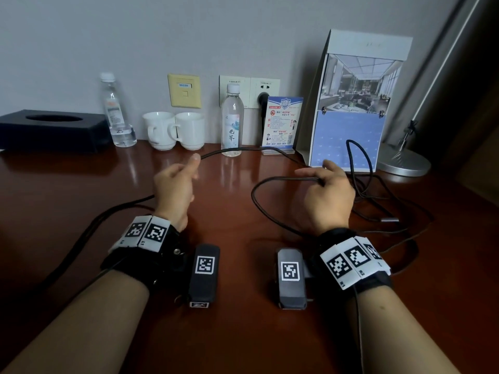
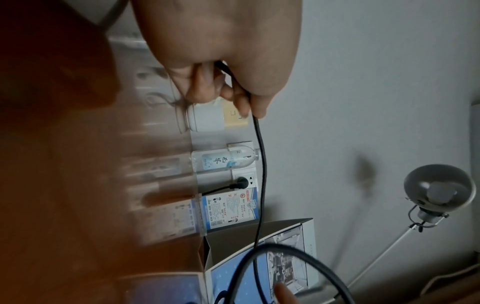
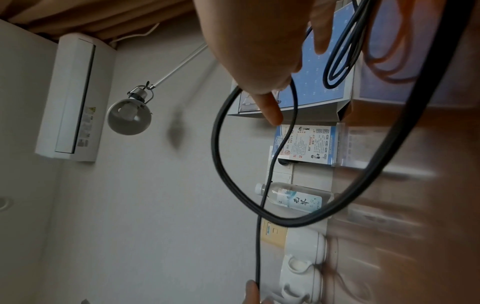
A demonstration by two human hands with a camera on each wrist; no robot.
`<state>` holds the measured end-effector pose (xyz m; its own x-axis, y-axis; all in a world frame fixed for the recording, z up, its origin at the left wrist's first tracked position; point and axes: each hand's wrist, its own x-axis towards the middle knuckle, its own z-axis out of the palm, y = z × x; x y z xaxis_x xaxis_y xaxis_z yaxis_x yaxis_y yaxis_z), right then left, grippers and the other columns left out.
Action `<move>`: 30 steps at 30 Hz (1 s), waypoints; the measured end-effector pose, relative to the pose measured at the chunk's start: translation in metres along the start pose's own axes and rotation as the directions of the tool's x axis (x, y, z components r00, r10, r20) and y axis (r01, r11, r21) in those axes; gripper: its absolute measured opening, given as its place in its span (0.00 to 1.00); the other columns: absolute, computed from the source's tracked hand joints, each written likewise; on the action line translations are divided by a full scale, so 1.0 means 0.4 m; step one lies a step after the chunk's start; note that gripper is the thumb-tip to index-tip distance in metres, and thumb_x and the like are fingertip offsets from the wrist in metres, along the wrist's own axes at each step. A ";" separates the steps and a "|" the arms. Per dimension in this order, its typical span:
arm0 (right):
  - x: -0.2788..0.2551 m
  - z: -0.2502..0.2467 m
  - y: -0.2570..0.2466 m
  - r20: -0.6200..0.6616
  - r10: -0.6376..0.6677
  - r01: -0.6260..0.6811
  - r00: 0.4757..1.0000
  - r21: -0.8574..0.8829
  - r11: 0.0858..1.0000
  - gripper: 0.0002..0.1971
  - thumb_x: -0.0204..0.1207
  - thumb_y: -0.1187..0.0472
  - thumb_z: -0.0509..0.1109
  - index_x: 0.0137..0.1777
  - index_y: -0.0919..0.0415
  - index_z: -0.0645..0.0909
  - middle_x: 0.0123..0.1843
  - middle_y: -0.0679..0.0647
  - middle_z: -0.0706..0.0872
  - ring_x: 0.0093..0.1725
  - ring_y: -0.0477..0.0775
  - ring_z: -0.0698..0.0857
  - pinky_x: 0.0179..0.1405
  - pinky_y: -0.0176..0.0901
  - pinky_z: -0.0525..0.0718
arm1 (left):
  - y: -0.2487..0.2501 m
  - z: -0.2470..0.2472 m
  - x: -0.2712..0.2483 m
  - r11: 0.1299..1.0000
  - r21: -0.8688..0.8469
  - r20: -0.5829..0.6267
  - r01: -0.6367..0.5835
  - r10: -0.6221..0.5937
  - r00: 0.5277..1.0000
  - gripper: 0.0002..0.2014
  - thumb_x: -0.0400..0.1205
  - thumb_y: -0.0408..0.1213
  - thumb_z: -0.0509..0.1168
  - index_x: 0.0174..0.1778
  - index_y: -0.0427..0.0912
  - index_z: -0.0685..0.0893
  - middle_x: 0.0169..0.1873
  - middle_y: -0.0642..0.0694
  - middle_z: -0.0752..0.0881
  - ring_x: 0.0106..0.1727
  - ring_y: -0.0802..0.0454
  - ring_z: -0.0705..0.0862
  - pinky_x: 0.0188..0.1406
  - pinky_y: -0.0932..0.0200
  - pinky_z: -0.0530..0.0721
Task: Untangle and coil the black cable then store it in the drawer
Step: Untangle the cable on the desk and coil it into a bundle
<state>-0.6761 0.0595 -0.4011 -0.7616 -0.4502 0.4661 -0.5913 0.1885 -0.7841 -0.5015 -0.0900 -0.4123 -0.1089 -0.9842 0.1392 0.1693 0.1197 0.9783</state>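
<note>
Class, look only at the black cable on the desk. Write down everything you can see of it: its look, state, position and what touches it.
The black cable is thin, round and flexible, with a matte sheath. It is not yet coiled: loose loops lie tangled on the brown desk at the right, one loop standing up in front of the calendar stand. The right hand holds gathered loops; the left hand pinches a strand that runs between the hands. Another length trails off the desk's left side. A small grey connector lies on the desk at right.

Water bottle (image 1: 231,122) label — two brush characters, "无界".
</note>
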 end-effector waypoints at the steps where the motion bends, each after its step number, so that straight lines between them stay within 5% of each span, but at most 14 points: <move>1: -0.001 0.000 -0.002 -0.018 0.001 -0.001 1.000 0.015 1.000 0.28 0.69 0.78 0.55 0.52 0.51 0.91 0.77 0.58 0.75 0.76 0.54 0.74 0.71 0.26 0.61 | -0.004 -0.002 0.001 1.000 0.029 -0.005 -0.008 0.008 1.000 0.14 0.82 0.44 0.68 0.32 0.42 0.82 0.24 0.50 0.74 0.14 0.62 0.65 0.14 0.70 0.62; 3: -0.002 0.008 -0.003 0.026 -0.014 0.013 1.000 0.034 0.999 0.29 0.70 0.79 0.57 0.51 0.47 0.90 0.76 0.58 0.76 0.74 0.51 0.75 0.63 0.16 0.59 | -0.004 0.001 -0.003 0.999 0.039 0.020 -0.009 0.008 1.000 0.06 0.84 0.36 0.64 0.53 0.43 0.87 0.37 0.50 0.81 0.18 0.64 0.70 0.14 0.71 0.66; 5: -0.001 0.019 0.000 0.103 -0.058 0.052 0.993 0.064 0.997 0.28 0.71 0.79 0.59 0.50 0.47 0.90 0.72 0.55 0.81 0.65 0.46 0.80 0.57 0.08 0.59 | -0.002 0.008 -0.009 0.999 0.037 0.087 -0.004 0.001 0.996 0.19 0.84 0.28 0.61 0.68 0.49 0.80 0.51 0.51 0.82 0.26 0.61 0.74 0.17 0.71 0.70; 7: -0.004 0.026 -0.005 0.155 -0.121 0.104 0.980 0.109 0.989 0.28 0.70 0.81 0.59 0.50 0.50 0.91 0.71 0.52 0.82 0.63 0.42 0.81 0.58 0.08 0.61 | 0.006 0.018 -0.025 0.999 0.036 0.175 -0.034 0.027 0.984 0.26 0.84 0.24 0.59 0.73 0.55 0.75 0.63 0.52 0.79 0.32 0.59 0.79 0.18 0.70 0.73; 10: -0.015 0.021 -0.021 0.289 -0.190 0.127 0.938 0.225 0.966 0.26 0.67 0.78 0.61 0.47 0.48 0.90 0.75 0.44 0.77 0.73 0.41 0.74 0.68 0.17 0.63 | 0.023 0.037 -0.054 0.996 0.018 0.327 -0.092 0.081 0.941 0.28 0.83 0.23 0.61 0.76 0.55 0.73 0.71 0.53 0.75 0.34 0.58 0.83 0.18 0.66 0.76; 14: -0.020 0.018 -0.035 0.354 -0.152 0.031 0.923 0.324 0.945 0.11 0.67 0.58 0.64 0.37 0.50 0.90 0.76 0.41 0.76 0.73 0.39 0.73 0.71 0.31 0.66 | 0.039 0.057 -0.097 0.993 0.019 0.527 -0.117 0.090 0.845 0.17 0.85 0.28 0.62 0.67 0.50 0.82 0.62 0.51 0.81 0.37 0.58 0.86 0.19 0.63 0.78; 17: -0.016 0.028 -0.030 0.318 -0.132 0.045 0.939 0.267 0.963 0.10 0.75 0.54 0.75 0.32 0.51 0.88 0.76 0.44 0.76 0.71 0.42 0.78 0.66 0.28 0.69 | 0.037 0.062 -0.116 0.997 0.066 0.639 -0.047 -0.006 0.769 0.09 0.85 0.34 0.63 0.57 0.43 0.86 0.49 0.50 0.90 0.36 0.55 0.85 0.21 0.62 0.79; 20: -0.012 0.032 -0.023 0.251 -0.142 0.104 0.957 0.159 0.982 0.01 0.73 0.56 0.76 0.44 0.49 0.86 0.81 0.44 0.66 0.73 0.50 0.76 0.75 0.48 0.72 | 0.033 0.064 -0.120 0.992 0.090 0.697 0.084 -0.123 0.706 0.07 0.84 0.33 0.64 0.54 0.38 0.86 0.43 0.40 0.91 0.36 0.51 0.84 0.28 0.59 0.81; 21: -0.012 0.031 -0.021 0.247 -0.140 0.109 0.959 0.134 0.985 0.08 0.73 0.56 0.75 0.51 0.49 0.84 0.83 0.45 0.61 0.74 0.54 0.76 0.75 0.52 0.71 | 0.033 0.064 -0.119 0.991 0.089 0.705 0.101 -0.135 0.697 0.06 0.84 0.32 0.64 0.52 0.37 0.86 0.42 0.38 0.91 0.37 0.51 0.84 0.30 0.58 0.82; 25: -0.016 0.020 -0.026 0.347 -0.009 -0.005 0.938 0.039 0.999 0.33 0.71 0.65 0.64 0.78 0.52 0.66 0.86 0.50 0.39 0.73 0.63 0.76 0.77 0.49 0.69 | 0.025 0.062 -0.111 0.992 0.113 0.673 0.056 -0.117 0.730 0.07 0.83 0.32 0.66 0.52 0.38 0.88 0.50 0.42 0.90 0.49 0.53 0.88 0.34 0.58 0.86; 30: -0.029 0.013 -0.039 0.510 0.109 -0.085 0.853 -0.070 0.994 0.43 0.75 0.75 0.54 0.86 0.53 0.38 0.83 0.56 0.23 0.83 0.59 0.61 0.66 0.33 0.58 | 0.008 0.059 -0.082 0.987 0.154 0.448 -0.051 -0.024 0.894 0.12 0.81 0.32 0.69 0.61 0.42 0.82 0.57 0.43 0.86 0.56 0.53 0.85 0.35 0.62 0.86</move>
<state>-0.6566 0.0573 -0.3962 -0.5791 -0.8087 0.1037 -0.5416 0.2865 -0.7903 -0.5204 -0.0541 -0.4103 -0.5403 -0.8241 0.1701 0.0215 0.1886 0.9818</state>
